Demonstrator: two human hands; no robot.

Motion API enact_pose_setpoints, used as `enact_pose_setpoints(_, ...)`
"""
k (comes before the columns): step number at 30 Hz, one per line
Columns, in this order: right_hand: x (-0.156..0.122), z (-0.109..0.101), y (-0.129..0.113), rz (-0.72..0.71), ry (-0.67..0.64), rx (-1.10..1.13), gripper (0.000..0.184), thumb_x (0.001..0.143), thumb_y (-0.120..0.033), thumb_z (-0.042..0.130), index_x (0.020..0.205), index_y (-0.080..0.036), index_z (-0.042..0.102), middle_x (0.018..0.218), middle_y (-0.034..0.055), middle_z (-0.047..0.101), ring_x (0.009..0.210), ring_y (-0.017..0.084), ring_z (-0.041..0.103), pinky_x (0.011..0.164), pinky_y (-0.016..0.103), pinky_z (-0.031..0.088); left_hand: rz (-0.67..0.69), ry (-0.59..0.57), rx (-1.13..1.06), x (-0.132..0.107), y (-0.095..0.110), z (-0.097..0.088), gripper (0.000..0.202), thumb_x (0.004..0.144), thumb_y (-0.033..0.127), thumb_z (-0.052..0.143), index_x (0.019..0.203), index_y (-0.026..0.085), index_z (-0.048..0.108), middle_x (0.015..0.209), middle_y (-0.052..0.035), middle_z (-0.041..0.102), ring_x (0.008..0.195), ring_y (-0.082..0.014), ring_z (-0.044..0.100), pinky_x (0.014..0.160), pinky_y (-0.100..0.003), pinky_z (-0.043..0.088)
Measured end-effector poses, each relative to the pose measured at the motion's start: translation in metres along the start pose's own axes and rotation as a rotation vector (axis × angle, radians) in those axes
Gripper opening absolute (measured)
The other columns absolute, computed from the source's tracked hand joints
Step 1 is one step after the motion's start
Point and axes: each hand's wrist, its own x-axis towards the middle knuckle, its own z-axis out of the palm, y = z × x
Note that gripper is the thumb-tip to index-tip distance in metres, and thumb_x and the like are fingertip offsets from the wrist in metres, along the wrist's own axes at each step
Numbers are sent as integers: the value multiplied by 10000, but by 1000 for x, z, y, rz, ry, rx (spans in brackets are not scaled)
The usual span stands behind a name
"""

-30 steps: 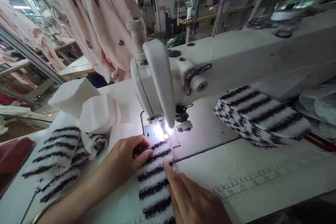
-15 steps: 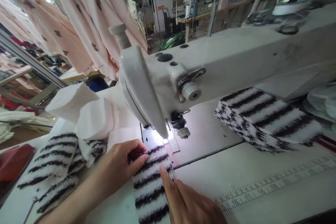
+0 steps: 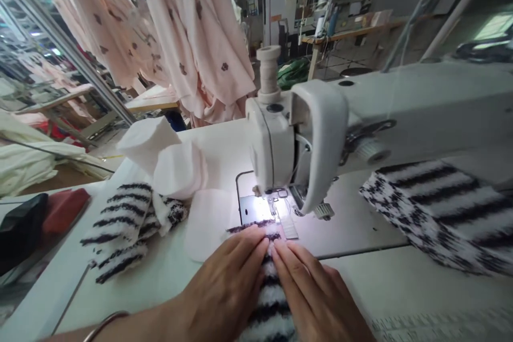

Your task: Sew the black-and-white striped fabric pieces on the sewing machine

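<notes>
A strip of fluffy black-and-white striped fabric (image 3: 270,311) lies lengthwise in front of the sewing machine (image 3: 272,141), its far end close to the lit needle area (image 3: 276,207). My left hand (image 3: 224,280) rests on the strip's left side, fingers stretched forward; its thumb is mostly hidden. On the right side, my right hand (image 3: 318,291) lies with fingers extended over the fabric, fingertips near those of the left. Both hands press down on the cloth and partly cover it. Whether the far end is under the presser foot I cannot tell.
A stack of striped fabric pieces (image 3: 444,214) sits right, beneath the machine arm. At left are loose striped pieces (image 3: 124,219), white pad stacks (image 3: 176,168) and one flat white pad (image 3: 206,224). Pink garments (image 3: 208,37) hang behind. A printed ruler (image 3: 449,323) marks the front edge.
My left hand has gone from pinching the strip's edge to lying on top of it. The right hand has changed from a pointing finger to several extended fingers. The camera view has shifted left.
</notes>
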Motion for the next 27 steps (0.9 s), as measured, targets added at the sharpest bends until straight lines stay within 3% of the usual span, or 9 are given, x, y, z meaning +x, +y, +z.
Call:
enact_pose_setpoints(4,11,11,4,19,16,-22,527,822,8,209,1121,-114,626,1182,59,620,1119,214,520,836,354,411,-70,-69,-17,7,-10,8,385,881,86,404,1263,55,440,1292,-169,491,1226,-226,456,1052,-377,435)
enact_pose_setpoints(9,24,15,5,71,80,-36,526,768,40,239,1066,-106,646,1120,51,653,1072,197,540,852,345,375,-59,-26,-3,15,-23,12,407,833,38,405,1237,56,454,1270,-173,504,1209,-250,469,1029,-413,453)
enact_pose_setpoints(15,20,23,6,60,56,-44,523,782,36,244,1127,-106,610,1174,51,625,1111,192,507,872,347,344,-43,-5,-27,17,-27,13,390,818,19,395,1197,71,470,1209,-169,546,1151,-251,514,988,-422,483)
enact_pose_setpoints(19,16,27,12,92,52,63,561,797,41,205,1195,-136,559,1239,25,578,1174,181,449,902,357,336,-7,-21,-34,17,-32,11,389,844,48,408,1231,57,448,1234,-174,524,1179,-253,483,1012,-425,456)
enact_pose_setpoints(22,16,19,27,91,-68,224,605,801,44,207,1279,-210,477,1297,-22,519,1222,154,395,948,366,347,4,-40,-96,16,-34,-1,359,880,82,425,1237,81,459,1237,-151,522,1178,-228,476,1015,-394,446)
enact_pose_setpoints(24,17,7,39,12,-195,340,631,788,64,220,1303,-227,437,1315,-20,486,1233,131,374,992,353,352,-27,-33,-162,15,-34,-13,305,896,113,452,1195,132,507,1173,-107,568,1099,-195,523,951,-350,482)
enact_pose_setpoints(27,16,-13,46,-73,-180,434,575,795,80,241,1250,-183,475,1225,33,521,1173,126,417,999,319,378,-48,-40,-265,12,-31,-28,194,896,143,497,1060,179,594,1046,-55,622,951,-151,575,828,-283,507)
